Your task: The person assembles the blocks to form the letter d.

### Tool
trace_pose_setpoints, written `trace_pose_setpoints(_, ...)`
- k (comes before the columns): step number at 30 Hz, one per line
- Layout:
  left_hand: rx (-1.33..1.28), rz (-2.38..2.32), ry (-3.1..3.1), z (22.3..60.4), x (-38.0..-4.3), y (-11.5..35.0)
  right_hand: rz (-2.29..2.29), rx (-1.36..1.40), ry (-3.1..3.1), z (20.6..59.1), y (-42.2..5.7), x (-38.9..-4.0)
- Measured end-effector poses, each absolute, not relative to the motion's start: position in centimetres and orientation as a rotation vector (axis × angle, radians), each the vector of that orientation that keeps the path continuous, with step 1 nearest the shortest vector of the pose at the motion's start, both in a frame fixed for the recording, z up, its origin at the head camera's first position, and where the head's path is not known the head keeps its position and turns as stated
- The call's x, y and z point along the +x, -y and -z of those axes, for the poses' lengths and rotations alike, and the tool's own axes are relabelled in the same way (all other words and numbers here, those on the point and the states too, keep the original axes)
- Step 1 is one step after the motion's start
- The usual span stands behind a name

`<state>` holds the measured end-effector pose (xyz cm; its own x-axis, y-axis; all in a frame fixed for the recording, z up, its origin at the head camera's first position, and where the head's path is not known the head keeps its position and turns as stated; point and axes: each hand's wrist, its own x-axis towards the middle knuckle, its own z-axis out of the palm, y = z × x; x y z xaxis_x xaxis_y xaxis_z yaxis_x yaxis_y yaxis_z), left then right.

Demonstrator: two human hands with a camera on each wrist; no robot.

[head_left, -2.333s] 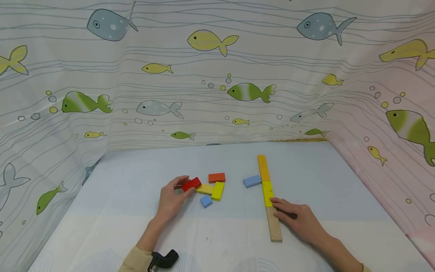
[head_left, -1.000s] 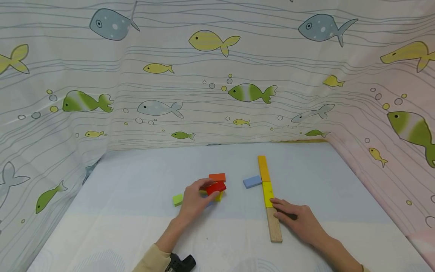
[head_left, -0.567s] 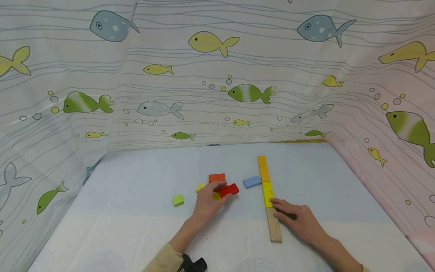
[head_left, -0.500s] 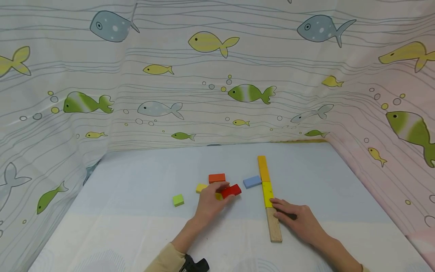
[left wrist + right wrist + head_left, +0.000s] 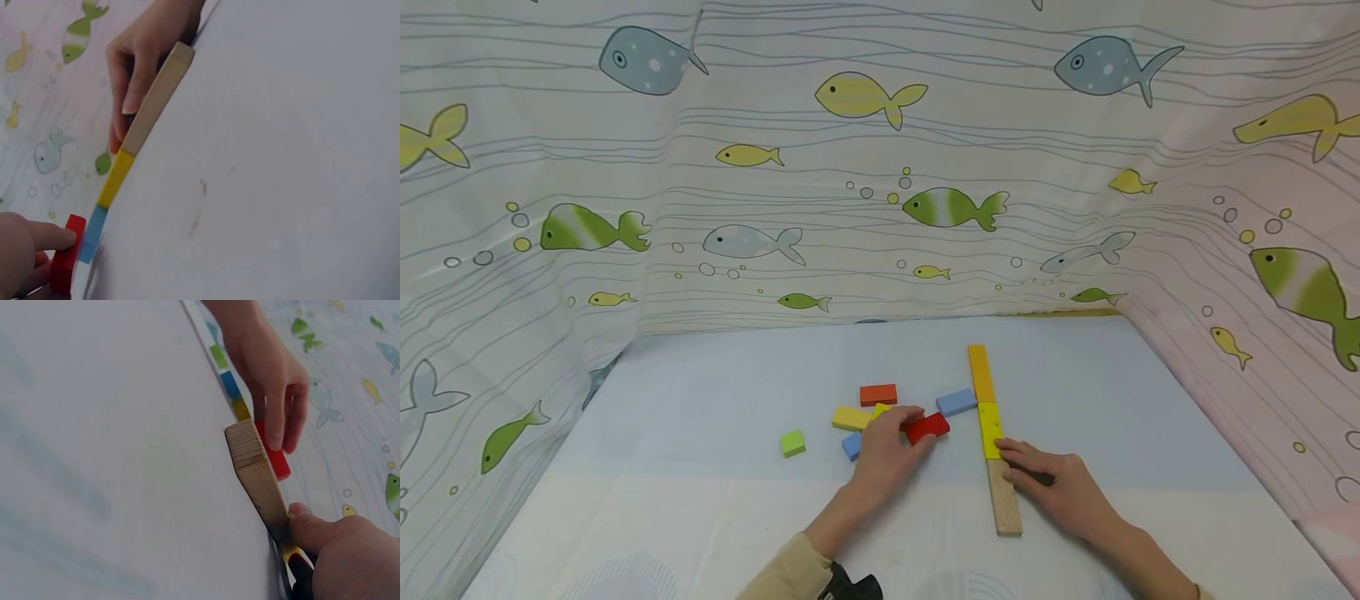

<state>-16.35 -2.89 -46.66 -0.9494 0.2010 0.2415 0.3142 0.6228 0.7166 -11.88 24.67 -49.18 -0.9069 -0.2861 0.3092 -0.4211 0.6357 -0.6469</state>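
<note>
My left hand [image 5: 883, 458] pinches a red block [image 5: 928, 427] between thumb and fingers, short of the row's left side. The row runs away from me: a plain wooden block [image 5: 1004, 500] nearest, a yellow block [image 5: 990, 429] in the middle, an orange-yellow block [image 5: 981, 372] at the far end. A blue block [image 5: 956, 402] lies at an angle, one end against the row's left side. My right hand [image 5: 1063, 487] rests at the row's right side, fingertips at the yellow block and thumb at the wooden one. In the left wrist view, the red block [image 5: 67, 253] overlaps blue.
Left of the row lie an orange-red block [image 5: 878, 395], a pale yellow block [image 5: 850, 418], another yellow block [image 5: 881, 409] partly behind my left hand, a small blue block [image 5: 852, 446] and a green cube [image 5: 792, 443]. Fish-patterned cloth [image 5: 842, 183] surrounds the table [image 5: 700, 450].
My left hand has carried the red block rightward, past the loose yellow blocks toward the row, uncovering the green cube. My right hand and the row have stayed in place.
</note>
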Motion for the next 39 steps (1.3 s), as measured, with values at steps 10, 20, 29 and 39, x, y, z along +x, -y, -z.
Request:
trace_pose_setpoints(10,-0.362,1.199,2.74,47.0,-16.6,2.8,-1.13,0.576,2.69,49.2,-24.7,-11.9)
trace_pose_setpoints(20,-0.343,1.127,2.735,47.1,-17.1,2.7,-1.129,0.594,2.672,49.2,-24.7,-11.8)
trace_pose_setpoints(29,-0.323,1.151,2.755,47.4,-17.5,2.7,-1.108,0.601,2.658,49.1,-24.6,-11.8)
trace_pose_setpoints(39,-0.361,1.145,2.736,46.8,-17.3,2.7,-1.095,0.591,2.671,49.2,-24.7,-11.9)
